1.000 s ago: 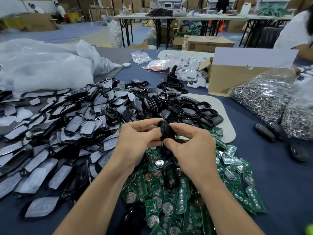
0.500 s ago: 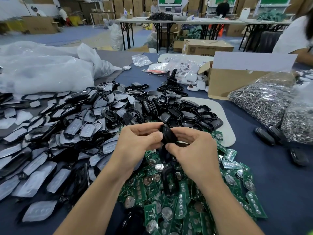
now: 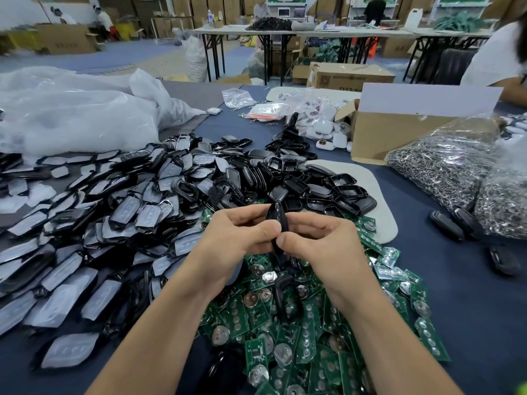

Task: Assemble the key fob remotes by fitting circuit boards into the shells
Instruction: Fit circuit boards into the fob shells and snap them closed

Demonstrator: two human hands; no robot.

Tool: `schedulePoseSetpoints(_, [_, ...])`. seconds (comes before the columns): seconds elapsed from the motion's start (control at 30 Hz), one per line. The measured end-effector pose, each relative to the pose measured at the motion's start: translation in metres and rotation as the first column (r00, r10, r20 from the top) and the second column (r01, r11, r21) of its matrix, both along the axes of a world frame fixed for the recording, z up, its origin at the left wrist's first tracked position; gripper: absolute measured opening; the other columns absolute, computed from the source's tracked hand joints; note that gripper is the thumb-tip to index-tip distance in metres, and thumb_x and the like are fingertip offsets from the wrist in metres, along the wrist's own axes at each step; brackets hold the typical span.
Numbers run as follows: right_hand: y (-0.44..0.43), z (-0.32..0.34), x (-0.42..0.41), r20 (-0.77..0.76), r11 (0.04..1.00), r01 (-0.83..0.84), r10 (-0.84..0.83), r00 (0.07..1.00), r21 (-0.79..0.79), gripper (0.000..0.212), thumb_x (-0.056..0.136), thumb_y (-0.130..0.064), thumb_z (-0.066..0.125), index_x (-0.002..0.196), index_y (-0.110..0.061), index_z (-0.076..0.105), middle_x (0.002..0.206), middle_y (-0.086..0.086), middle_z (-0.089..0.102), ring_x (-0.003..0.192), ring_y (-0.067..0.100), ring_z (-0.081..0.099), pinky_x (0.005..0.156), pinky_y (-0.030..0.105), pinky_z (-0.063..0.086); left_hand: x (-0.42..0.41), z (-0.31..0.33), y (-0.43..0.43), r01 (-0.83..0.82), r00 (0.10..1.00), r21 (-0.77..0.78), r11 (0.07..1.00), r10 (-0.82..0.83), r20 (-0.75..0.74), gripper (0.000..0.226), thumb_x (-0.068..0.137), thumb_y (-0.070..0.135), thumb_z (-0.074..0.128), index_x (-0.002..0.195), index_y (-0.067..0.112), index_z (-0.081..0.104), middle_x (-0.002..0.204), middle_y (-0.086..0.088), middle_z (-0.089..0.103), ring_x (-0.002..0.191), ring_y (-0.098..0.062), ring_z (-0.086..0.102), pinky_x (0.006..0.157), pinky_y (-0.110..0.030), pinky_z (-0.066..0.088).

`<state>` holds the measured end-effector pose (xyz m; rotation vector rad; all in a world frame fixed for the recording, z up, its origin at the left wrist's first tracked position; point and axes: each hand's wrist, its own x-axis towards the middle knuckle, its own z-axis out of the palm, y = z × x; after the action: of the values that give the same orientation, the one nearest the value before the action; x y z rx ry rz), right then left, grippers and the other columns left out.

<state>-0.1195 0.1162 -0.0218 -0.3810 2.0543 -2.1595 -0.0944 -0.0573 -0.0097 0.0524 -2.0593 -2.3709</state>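
A black key fob shell (image 3: 277, 220) stands edge-on between my two hands, above the table's middle. My left hand (image 3: 236, 240) pinches it from the left with thumb and curled fingers. From the right, my right hand (image 3: 322, 246) pinches the same shell, thumb tip pressed against its lower edge. Whether a board sits inside is hidden. Green circuit boards (image 3: 308, 332) with round metal cells lie heaped under my wrists. Black shell halves (image 3: 322, 192) are piled just beyond my hands, and shell fronts with grey button pads (image 3: 114, 223) spread across the left.
A bag of metal key rings (image 3: 445, 169) sits at the right, with three closed black fobs (image 3: 456, 223) beside it. A cardboard box (image 3: 399, 132) and white fobs (image 3: 325, 124) stand behind. Crumpled clear plastic (image 3: 71, 115) fills the back left. Another person (image 3: 496, 58) sits at the far right.
The shell has turned more edge-on between my fingers, and both thumbs have closed in on its lower edge. My hands stay in the same place over the boards.
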Motion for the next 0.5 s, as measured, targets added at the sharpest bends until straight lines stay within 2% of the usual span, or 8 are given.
schedulePoseSetpoints(0.13, [0.0006,0.0011,-0.0008,0.118,0.994,-0.063,0.074,0.990,-0.092,0.027,0.083,-0.001,0.082,0.102,-0.020,0.083,0.101,0.006,0.081,0.096,0.024,0.078,0.077,0.031,0.063,-0.0002,0.0004,-0.0019,-0.077,0.997,0.011,0.997,0.077,0.009,0.036,0.067,0.028,0.084,0.101,0.016,0.084,0.100,-0.010,0.081,0.088,-0.020,0.079,0.071,-0.023,0.061])
schedulePoseSetpoints(0.27, [0.0020,0.0004,-0.0011,0.041,0.995,-0.099,0.098,0.994,0.014,0.031,0.082,-0.002,0.083,0.095,-0.030,0.084,0.097,0.001,0.081,0.093,0.018,0.078,0.078,0.031,0.063,0.0010,-0.0012,-0.0034,-0.050,0.998,-0.152,0.987,0.042,-0.054,0.038,0.069,0.028,0.089,0.105,0.021,0.084,0.100,-0.010,0.081,0.094,-0.023,0.079,0.078,-0.024,0.060])
schedulePoseSetpoints(0.43, [0.0040,-0.0003,-0.0036,-0.040,0.990,-0.075,0.080,0.996,0.115,0.034,0.076,-0.003,0.086,0.100,-0.027,0.084,0.095,-0.001,0.081,0.092,0.018,0.078,0.083,0.033,0.063,0.0004,-0.0003,-0.0009,-0.071,0.993,-0.131,0.989,0.058,-0.101,0.037,0.054,0.029,0.093,0.089,0.041,0.085,0.090,-0.001,0.082,0.083,-0.011,0.079,0.074,-0.017,0.058])
schedulePoseSetpoints(0.5, [0.0031,0.0001,-0.0020,-0.068,0.983,-0.048,0.061,0.996,0.179,0.037,0.073,-0.003,0.087,0.100,-0.029,0.083,0.092,-0.004,0.081,0.090,0.016,0.078,0.084,0.036,0.063,-0.0003,-0.0015,-0.0005,-0.085,0.991,-0.171,0.982,0.065,-0.116,0.037,0.060,0.018,0.095,0.089,0.039,0.085,0.090,-0.001,0.082,0.084,-0.011,0.079,0.075,-0.017,0.058])
